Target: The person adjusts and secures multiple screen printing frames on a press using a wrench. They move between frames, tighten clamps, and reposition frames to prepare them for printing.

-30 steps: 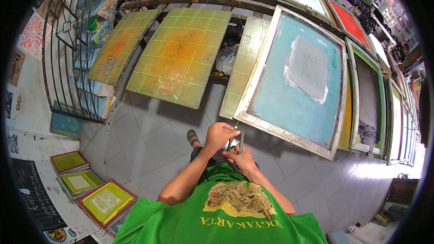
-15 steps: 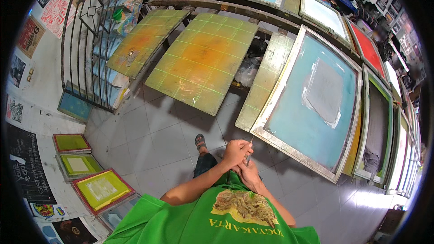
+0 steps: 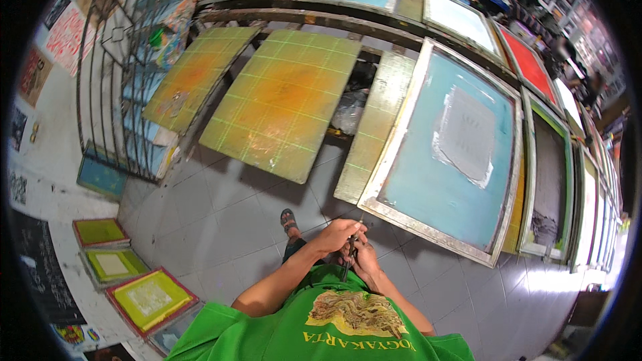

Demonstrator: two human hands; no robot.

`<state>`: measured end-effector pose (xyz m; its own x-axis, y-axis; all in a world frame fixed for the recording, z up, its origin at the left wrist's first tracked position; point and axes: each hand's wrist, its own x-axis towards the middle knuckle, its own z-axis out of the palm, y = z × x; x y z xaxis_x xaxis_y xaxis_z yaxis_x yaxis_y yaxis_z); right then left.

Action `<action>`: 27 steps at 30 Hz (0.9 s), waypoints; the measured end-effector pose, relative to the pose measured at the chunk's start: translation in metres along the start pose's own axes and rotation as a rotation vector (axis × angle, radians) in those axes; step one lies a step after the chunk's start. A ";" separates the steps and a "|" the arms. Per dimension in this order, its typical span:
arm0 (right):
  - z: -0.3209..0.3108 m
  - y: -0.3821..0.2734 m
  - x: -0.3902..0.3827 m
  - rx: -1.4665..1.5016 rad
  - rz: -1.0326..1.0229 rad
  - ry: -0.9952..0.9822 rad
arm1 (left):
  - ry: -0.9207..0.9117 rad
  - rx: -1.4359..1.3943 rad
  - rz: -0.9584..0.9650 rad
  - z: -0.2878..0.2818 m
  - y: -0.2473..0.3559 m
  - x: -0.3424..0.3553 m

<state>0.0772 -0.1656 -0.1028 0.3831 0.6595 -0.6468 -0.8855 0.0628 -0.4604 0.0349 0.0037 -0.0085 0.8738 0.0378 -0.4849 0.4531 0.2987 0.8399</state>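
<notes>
My left hand (image 3: 340, 235) is closed on a narrow dark metal tool (image 3: 350, 254), with a thin tip poking up above the fingers. My right hand (image 3: 364, 257) is closed around it just below and to the right; the tool's exact kind is unclear. Both hands are in front of my green shirt, near the lower corner of a large framed screen (image 3: 461, 207) with pale blue mesh and a grey patch. Beside that screen are a narrow yellow-green board (image 3: 366, 144) and a wide gridded board (image 3: 267, 107) with orange staining.
More screens (image 3: 548, 180) line the rack (image 3: 281, 18) on the right and back. A smaller board (image 3: 187, 80) is at left, beside a black metal grille (image 3: 100, 134). Small framed screens (image 3: 117, 261) lean by the left wall (image 3: 33, 180). Grey tiles (image 3: 221, 227) lie underfoot.
My hands have drawn closer together around the tool, and more of its dark length now shows below my fingers. The whole view has shifted slightly with my head.
</notes>
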 end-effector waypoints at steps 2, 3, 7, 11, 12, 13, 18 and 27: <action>0.003 -0.004 -0.004 0.012 -0.043 0.040 | -0.043 -0.123 -0.070 0.002 0.007 -0.005; -0.007 0.000 -0.001 0.028 -0.028 0.053 | -0.052 -0.090 -0.040 -0.001 0.004 -0.003; 0.003 -0.018 -0.017 0.061 -0.010 0.239 | 0.072 0.097 0.130 -0.020 -0.037 -0.002; -0.059 -0.001 -0.006 0.181 -0.032 0.414 | 0.413 0.071 -0.016 -0.066 -0.010 -0.036; -0.068 -0.002 -0.008 0.201 -0.031 0.459 | 0.527 0.009 -0.002 -0.082 0.001 -0.046; -0.077 -0.004 -0.011 0.224 -0.034 0.506 | 0.634 -0.053 0.012 -0.100 0.015 -0.055; -0.128 0.003 -0.020 0.328 -0.051 0.531 | 0.938 -0.085 0.131 -0.212 0.064 -0.100; -0.163 0.029 -0.024 0.459 -0.095 0.579 | 1.149 0.076 0.245 -0.402 0.149 -0.107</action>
<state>0.0854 -0.3014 -0.1997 0.4283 0.1438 -0.8921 -0.8143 0.4896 -0.3120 -0.0618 0.4275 0.0703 0.2839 0.9353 -0.2112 0.3389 0.1081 0.9346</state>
